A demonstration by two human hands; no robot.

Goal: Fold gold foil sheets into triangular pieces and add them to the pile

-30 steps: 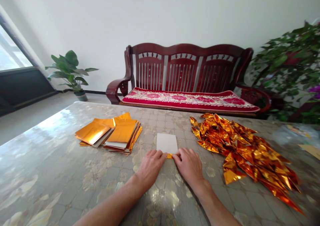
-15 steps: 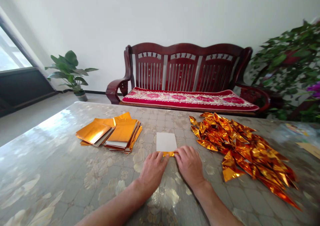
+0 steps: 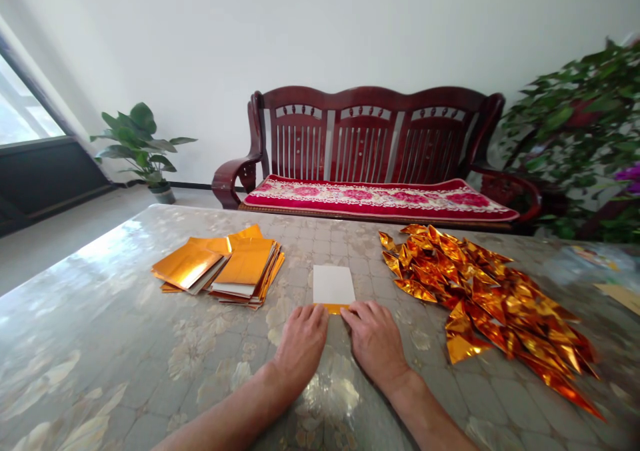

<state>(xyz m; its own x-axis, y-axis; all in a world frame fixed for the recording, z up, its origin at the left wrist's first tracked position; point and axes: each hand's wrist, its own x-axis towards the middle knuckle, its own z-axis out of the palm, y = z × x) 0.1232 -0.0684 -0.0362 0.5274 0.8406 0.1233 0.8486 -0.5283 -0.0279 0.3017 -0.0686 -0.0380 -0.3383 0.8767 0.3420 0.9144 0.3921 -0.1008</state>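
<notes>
A sheet of gold foil paper lies white side up on the table, its near edge folded over into a narrow gold strip. At the left end of that strip, my left hand has its fingers closed together on the fold. My right hand pinches the right end, its thumb and index finger on the gold strip. A short stretch of the fold shows between the two hands; the fingertips' undersides are hidden.
Stacked gold foil sheets lie to the left. On the right spreads a heap of folded gold foil pieces, with a clear plastic bag beyond. A wooden bench stands behind the patterned table.
My left hand has shifted slightly left along the fold. My right hand's fingers have come down a little toward me. The sheet stays nearly in place.
</notes>
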